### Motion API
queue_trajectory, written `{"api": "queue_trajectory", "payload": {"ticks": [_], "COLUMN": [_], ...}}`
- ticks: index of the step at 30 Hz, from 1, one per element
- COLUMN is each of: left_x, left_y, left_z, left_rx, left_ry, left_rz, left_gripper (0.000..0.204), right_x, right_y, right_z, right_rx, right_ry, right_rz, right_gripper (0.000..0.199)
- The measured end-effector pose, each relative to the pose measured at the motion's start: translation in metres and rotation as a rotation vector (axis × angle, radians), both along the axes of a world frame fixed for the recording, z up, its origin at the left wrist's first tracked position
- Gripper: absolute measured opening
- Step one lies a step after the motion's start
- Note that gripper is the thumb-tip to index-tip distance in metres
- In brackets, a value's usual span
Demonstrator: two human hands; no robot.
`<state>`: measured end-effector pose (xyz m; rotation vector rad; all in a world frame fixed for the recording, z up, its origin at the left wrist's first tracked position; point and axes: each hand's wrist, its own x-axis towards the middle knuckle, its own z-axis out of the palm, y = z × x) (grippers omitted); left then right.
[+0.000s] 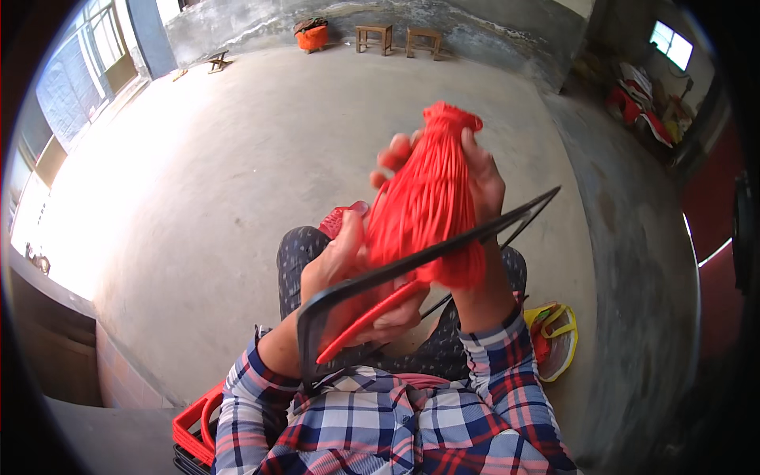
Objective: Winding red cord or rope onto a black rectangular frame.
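A thick bundle of red cord (423,190), gathered into a narrow neck at its top, is held up before me in both hands. My right hand (484,178) is closed around its upper part from behind, thumb on the right and blurred fingertips showing on the left. My left hand (336,261) grips the lower left of the bundle, its thumb up along the cord. A thin black frame (427,257) slants across the bundle's lower end, from my left forearm up to the right. Along its lower left side runs a red curved strip (372,321), beside my left fingers.
Red frames (190,431) are stacked over black ones at my lower left. A yellow-rimmed bag (566,340) stands by my right leg. Two wooden stools (374,36) and an orange bucket (313,37) stand by the far wall. Piled items (641,103) lie far right.
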<state>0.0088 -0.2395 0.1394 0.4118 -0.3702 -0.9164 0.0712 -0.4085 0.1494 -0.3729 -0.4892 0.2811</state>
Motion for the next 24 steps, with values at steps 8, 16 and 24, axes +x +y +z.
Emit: {"api": "queue_trajectory", "payload": {"ticks": [8,16,24], "left_x": [-0.002,0.014,0.034], "left_y": [-0.003,0.011,0.04], "left_z": [0.014,0.013,0.004], "left_rx": [0.168,0.227,0.3], "left_ry": [-0.07,-0.242,-0.254], "left_rz": [0.064,0.187,0.359], "left_gripper": [0.083,0.08,0.047], "right_x": [0.046,0.02,-0.059], "right_y": [-0.022,-0.028,-0.025], "right_z": [-0.074,-0.141,-0.065], "right_rx": [0.217,0.349,0.108], "right_ry": [0.046,0.12,0.293], "right_rz": [-0.223,0.02,-0.636], "right_gripper": [0.036,0.037,0.051]}}
